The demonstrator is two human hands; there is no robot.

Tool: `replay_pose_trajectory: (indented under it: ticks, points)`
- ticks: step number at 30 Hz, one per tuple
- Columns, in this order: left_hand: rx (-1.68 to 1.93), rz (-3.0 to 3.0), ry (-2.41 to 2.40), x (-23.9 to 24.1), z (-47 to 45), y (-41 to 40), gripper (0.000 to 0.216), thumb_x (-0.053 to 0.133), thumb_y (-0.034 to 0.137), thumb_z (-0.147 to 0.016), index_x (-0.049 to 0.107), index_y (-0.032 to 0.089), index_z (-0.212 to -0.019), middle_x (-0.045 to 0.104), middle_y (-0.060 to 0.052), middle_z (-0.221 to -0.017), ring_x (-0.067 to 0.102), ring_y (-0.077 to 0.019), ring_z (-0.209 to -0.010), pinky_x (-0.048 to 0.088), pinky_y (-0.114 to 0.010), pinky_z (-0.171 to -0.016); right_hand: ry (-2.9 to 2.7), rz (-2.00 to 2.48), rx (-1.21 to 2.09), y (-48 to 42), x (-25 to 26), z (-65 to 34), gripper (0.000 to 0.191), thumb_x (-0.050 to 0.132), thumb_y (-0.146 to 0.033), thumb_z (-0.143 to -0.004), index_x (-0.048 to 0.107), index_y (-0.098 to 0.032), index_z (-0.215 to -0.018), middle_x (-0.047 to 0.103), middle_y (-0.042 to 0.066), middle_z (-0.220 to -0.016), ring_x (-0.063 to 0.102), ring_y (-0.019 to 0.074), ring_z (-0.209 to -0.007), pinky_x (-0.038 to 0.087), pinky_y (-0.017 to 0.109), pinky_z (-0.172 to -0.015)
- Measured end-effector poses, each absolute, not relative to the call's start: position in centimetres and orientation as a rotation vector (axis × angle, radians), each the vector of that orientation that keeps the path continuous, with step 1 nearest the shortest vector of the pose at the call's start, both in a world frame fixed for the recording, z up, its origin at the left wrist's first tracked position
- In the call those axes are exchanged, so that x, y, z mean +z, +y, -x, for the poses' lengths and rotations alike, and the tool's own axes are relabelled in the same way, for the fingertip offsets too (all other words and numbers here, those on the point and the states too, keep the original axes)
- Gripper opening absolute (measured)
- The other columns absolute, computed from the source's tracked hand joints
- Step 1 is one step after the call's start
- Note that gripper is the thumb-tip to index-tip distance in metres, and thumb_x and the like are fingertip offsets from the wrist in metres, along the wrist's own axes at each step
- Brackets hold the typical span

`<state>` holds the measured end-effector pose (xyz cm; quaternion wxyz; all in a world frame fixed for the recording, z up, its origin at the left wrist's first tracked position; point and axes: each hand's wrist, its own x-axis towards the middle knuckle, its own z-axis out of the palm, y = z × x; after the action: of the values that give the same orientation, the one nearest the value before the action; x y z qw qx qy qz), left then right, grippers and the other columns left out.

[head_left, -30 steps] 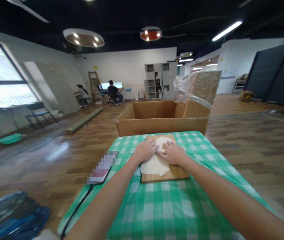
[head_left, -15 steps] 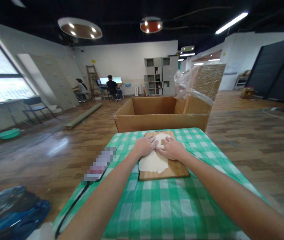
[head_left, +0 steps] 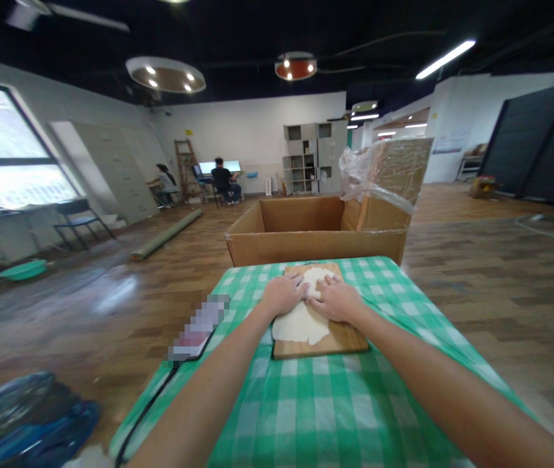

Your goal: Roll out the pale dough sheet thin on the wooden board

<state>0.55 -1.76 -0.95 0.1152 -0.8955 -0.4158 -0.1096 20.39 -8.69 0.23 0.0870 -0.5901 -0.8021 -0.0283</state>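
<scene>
A flat, pale sheet of dough (head_left: 301,327) with ragged edges lies on a wooden board (head_left: 347,339). Across its upper part, between my hands, shows a short length of a pale rolling pin (head_left: 314,294). My left hand (head_left: 285,292) is bent over the pin's left side, fingers pointing inward. From the other side my right hand (head_left: 338,297) covers the pin's right end, its fingertips near the dough's far part. Both hands hide most of the pin. The board rests on a table with a green and white checked cloth (head_left: 315,409).
A phone-like device (head_left: 199,331), blurred out, lies on the table's left side with a black cable. Beyond the table stands a large open cardboard box (head_left: 315,247). Blue plastic bags (head_left: 33,416) lie at lower left. Two people sit farther back, one at monitors.
The view has tilted up a little, so everything sits slightly lower in it. Both hands stay on the rolling pin at nearly the same place on the board.
</scene>
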Motion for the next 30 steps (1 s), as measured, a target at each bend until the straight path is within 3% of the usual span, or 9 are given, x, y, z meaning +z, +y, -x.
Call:
replay_pose_trajectory:
  ticks: [7, 20, 30]
  points:
    - [-0.377, 2.605, -1.243, -1.0, -0.5, -1.7, 0.055, 0.026, 0.049, -0.109, 0.069, 0.021, -0.13, 0.072, -0.012, -0.13, 0.066, -0.0289, -0.114, 0.049, -0.043, -0.096, -2.372, 1.775, -0.113, -8.6, 0.1, -20.2, 0.076, 0.032, -0.068, -0.1, 0.06, -0.009, -0.139, 0.058, 0.024, -0.145, 0.047, 0.035, -0.139, 0.033, 0.044, -0.113]
    - [-0.514, 2.6, -1.344, -2.1, -0.4, -1.7, 0.052, 0.031, 0.052, -0.108, 0.068, 0.024, -0.13, 0.067, -0.01, -0.137, 0.06, -0.0288, -0.123, 0.043, -0.044, -0.104, -2.336, 1.762, -0.206, -9.3, -0.4, -19.7, 0.068, 0.03, -0.062, -0.103, 0.063, -0.01, -0.131, 0.065, 0.022, -0.134, 0.054, 0.034, -0.129, 0.039, 0.042, -0.107]
    - [-0.478, 2.607, -1.286, -2.0, -0.7, -1.2, 0.052, 0.029, 0.051, -0.109, 0.068, 0.024, -0.13, 0.067, -0.009, -0.138, 0.063, -0.0264, -0.12, 0.045, -0.04, -0.1, -2.375, 1.735, -0.15, -8.3, -0.4, -20.3, 0.071, 0.033, -0.064, -0.102, 0.059, -0.009, -0.139, 0.057, 0.022, -0.147, 0.047, 0.0336, -0.14, 0.036, 0.042, -0.112]
